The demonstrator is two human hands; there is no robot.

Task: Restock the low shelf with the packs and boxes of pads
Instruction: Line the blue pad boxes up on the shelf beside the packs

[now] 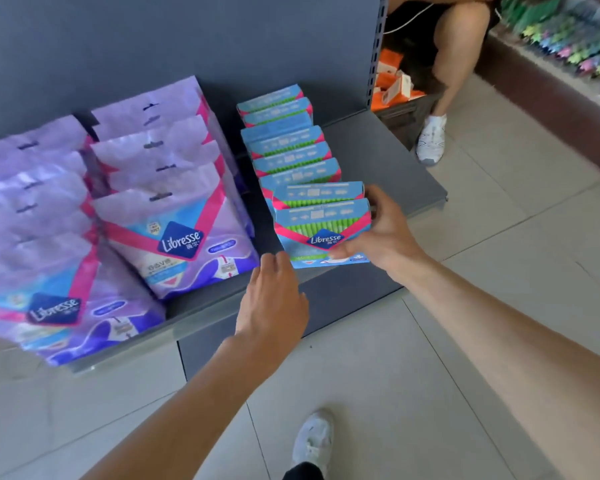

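Note:
A row of blue Libresse boxes [284,147] with green and pink stripes stands front to back on the low grey shelf [378,157]. My right hand [378,233] grips the two front boxes [321,223] by their right side, thumb across the lower front. My left hand [274,296] hovers with loosely bent fingers just left of and below those boxes, holding nothing. Two rows of purple Libresse packs [174,188] fill the shelf's left part.
Another person sits at the upper right, a leg [454,53] and a white shoe [430,140] on the tiled floor beside a dark crate of orange boxes [392,84]. My own white shoe [314,441] stands below. The shelf's right part is bare.

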